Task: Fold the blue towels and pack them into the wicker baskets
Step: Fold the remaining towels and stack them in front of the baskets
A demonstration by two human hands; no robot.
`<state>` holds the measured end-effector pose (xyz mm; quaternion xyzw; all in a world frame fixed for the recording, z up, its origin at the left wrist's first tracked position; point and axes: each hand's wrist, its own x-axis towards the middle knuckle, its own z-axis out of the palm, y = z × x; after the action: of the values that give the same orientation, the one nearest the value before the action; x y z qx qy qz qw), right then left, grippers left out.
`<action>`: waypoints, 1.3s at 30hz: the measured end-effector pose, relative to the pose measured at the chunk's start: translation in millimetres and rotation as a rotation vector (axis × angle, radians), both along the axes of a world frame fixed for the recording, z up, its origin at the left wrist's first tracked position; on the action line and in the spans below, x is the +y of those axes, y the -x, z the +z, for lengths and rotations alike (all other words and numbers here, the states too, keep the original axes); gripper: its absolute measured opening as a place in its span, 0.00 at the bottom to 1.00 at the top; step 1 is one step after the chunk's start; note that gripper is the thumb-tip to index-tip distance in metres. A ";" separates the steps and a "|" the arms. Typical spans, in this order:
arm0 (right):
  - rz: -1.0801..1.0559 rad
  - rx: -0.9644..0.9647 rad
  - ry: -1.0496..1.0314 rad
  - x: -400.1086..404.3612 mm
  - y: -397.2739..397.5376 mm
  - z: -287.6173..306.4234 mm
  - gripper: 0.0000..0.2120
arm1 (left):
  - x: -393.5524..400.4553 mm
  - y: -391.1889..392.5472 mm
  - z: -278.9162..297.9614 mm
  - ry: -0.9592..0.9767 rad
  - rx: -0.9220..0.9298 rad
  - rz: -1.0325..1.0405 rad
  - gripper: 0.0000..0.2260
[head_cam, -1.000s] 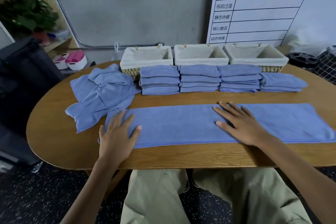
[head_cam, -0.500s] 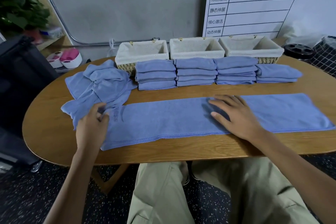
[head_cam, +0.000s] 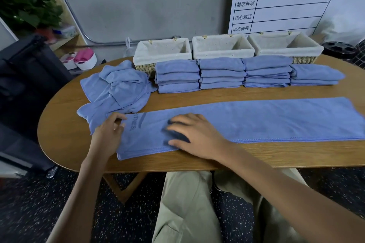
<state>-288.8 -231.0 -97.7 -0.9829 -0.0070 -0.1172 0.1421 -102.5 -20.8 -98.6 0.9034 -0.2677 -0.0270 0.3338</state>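
Note:
A long blue towel, folded lengthwise into a strip, lies across the near side of the oval wooden table. My left hand pinches the strip's left end by its far corner. My right hand lies flat on the strip, fingers spread, just right of a dark printed logo. Behind it stand several stacks of folded blue towels. Three lined wicker baskets sit in a row at the table's far edge; I see no towels inside them. A heap of unfolded blue towels lies at the left.
A whiteboard chart leans on the wall behind the baskets. A black bag stands left of the table, with a potted plant and pink-white shoes beyond. My knees in beige trousers are under the table edge.
My left hand went from flat on the strip to pinching its left end. My right hand slid left along the towel. The camera moved closer and turned left.

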 end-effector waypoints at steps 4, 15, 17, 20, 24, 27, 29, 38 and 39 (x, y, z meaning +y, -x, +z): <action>0.133 -0.117 0.074 15.5 -12.0 -9.1 0.09 | 0.5 -16.3 1.5 0.070 0.153 -0.077 0.05; 0.166 -0.200 0.137 14.9 -22.1 -13.1 0.04 | 3.5 6.2 3.6 -0.007 0.026 -0.053 0.07; 0.165 -0.189 0.124 15.4 -20.5 -15.5 0.05 | 5.3 4.9 7.0 -0.075 -0.020 -0.075 0.07; 0.157 -0.136 0.054 14.2 -16.5 -17.4 0.05 | 7.1 4.6 10.5 -0.217 -0.159 -0.140 0.06; 0.170 -0.085 -0.299 12.2 -13.2 -6.9 0.02 | -10.7 22.8 16.1 -0.330 -0.398 -0.062 0.09; -0.030 -0.181 -0.290 3.6 -17.4 -4.9 0.06 | -43.0 43.1 17.3 -0.134 -0.464 -0.101 0.12; -0.141 -0.103 -0.159 -6.6 -13.2 -7.9 0.11 | -57.7 46.9 5.0 -0.085 -0.280 -0.210 0.14; -0.103 0.186 -0.010 -18.3 25.3 -22.6 0.26 | -59.2 33.9 -17.6 -0.527 -0.143 -0.310 0.41; -0.101 0.200 -0.010 -20.7 29.1 -21.7 0.25 | -57.9 33.2 -18.6 -0.548 -0.149 -0.303 0.44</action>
<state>-317.8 -251.7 -119.3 -0.9880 0.0574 -0.0258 0.1408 -135.7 -78.8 -117.3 0.9091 -0.4056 -0.0810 0.0499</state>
